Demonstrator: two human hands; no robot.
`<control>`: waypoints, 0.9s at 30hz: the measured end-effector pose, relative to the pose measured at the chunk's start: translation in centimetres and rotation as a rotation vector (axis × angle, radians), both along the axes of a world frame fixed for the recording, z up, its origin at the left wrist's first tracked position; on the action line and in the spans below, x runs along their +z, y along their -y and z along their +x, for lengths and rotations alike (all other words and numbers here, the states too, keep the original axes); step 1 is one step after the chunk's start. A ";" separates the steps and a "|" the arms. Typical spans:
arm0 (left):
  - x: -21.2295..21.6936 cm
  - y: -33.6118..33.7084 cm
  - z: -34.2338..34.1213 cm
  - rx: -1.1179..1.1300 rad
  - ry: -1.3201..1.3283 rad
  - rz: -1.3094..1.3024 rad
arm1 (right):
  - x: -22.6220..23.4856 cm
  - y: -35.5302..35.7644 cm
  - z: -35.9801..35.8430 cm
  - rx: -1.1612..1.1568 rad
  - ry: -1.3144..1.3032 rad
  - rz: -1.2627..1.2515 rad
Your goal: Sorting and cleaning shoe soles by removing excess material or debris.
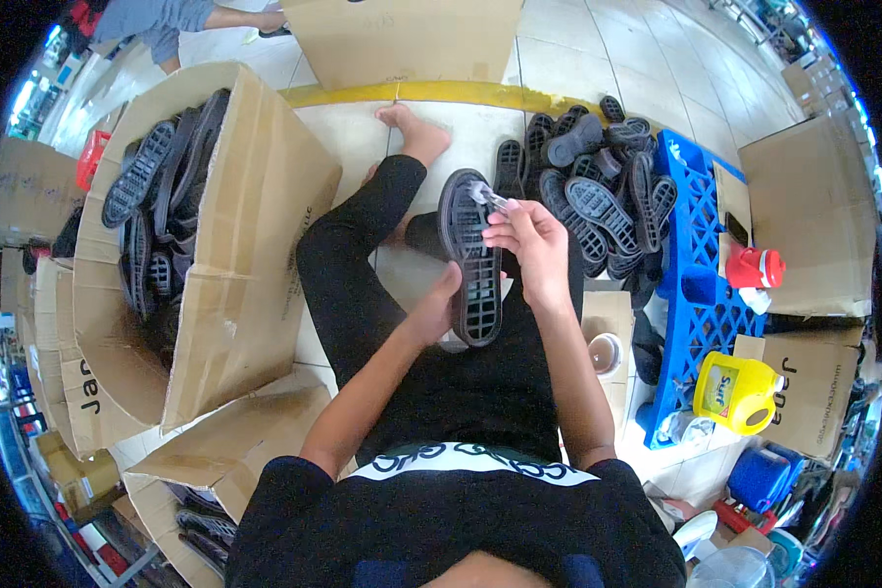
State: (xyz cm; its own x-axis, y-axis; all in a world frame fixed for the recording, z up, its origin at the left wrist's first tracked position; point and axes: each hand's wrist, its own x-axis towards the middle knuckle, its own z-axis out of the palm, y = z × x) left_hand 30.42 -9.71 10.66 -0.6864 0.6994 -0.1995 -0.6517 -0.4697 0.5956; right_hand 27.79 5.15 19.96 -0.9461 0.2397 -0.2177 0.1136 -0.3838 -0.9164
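Note:
A black shoe sole (480, 294) with a grid of hollow cells is held upright over my lap, its inner side toward me. My left hand (441, 304) is closed on its lower left edge, thumb in front and fingers hidden behind. Between the fingers of my right hand (533, 245) is a small brush (495, 200), pale at the handle. Its whitish tip touches the upper end of the sole, where a white smear shows. Just past my right hand lies a heap of black soles (598, 196) on the tiled floor.
At the left stands a large open carton (255, 245) filled with soles; a second carton (255, 431) is below it. A cup (605, 354) stands by my right thigh. Further right are a blue plastic pallet (701, 235), a red-lidded jug (755, 267) and a yellow bottle (730, 392).

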 end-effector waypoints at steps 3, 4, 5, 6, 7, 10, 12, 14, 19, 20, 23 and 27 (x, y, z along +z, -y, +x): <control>0.1 0.1 -0.1 0.002 -0.061 -0.023 | -0.4 0.7 -1.3 0.008 -0.006 0.032; 0.1 0.2 -0.1 0.011 -0.077 -0.046 | -0.6 0.8 -1.6 0.014 0.004 0.023; -0.1 0.2 -0.1 0.030 -0.063 -0.040 | -0.8 0.9 -1.8 0.013 -0.001 0.024; -0.2 0.2 -0.1 0.029 -0.068 -0.039 | -0.9 0.8 -1.8 0.008 0.005 0.031; 0.0 0.2 -0.1 0.033 -0.060 -0.029 | -0.8 0.8 -1.7 0.003 0.008 0.039; 0.1 0.2 -0.1 0.027 -0.050 -0.021 | -0.6 0.6 -1.5 -0.020 -0.006 0.023; 0.1 0.2 -0.1 0.017 -0.043 -0.024 | -0.7 0.4 -1.7 -0.016 -0.001 0.031; 0.3 0.1 -0.1 0.012 -0.055 -0.024 | -0.7 0.5 -1.8 -0.012 0.006 0.038; -0.3 0.2 -0.1 0.017 -0.088 -0.041 | -1.3 0.3 -2.0 0.037 -0.044 0.028; -0.3 0.1 -0.1 0.022 -0.119 -0.058 | -1.3 0.0 -1.9 0.041 -0.042 0.026; 0.2 0.4 -0.2 -0.013 -0.118 -0.023 | -1.0 -0.6 -1.6 0.173 -0.155 0.417; 1.0 0.7 -0.3 -0.020 -0.051 -0.007 | 0.9 -1.4 -0.6 0.371 -0.325 0.924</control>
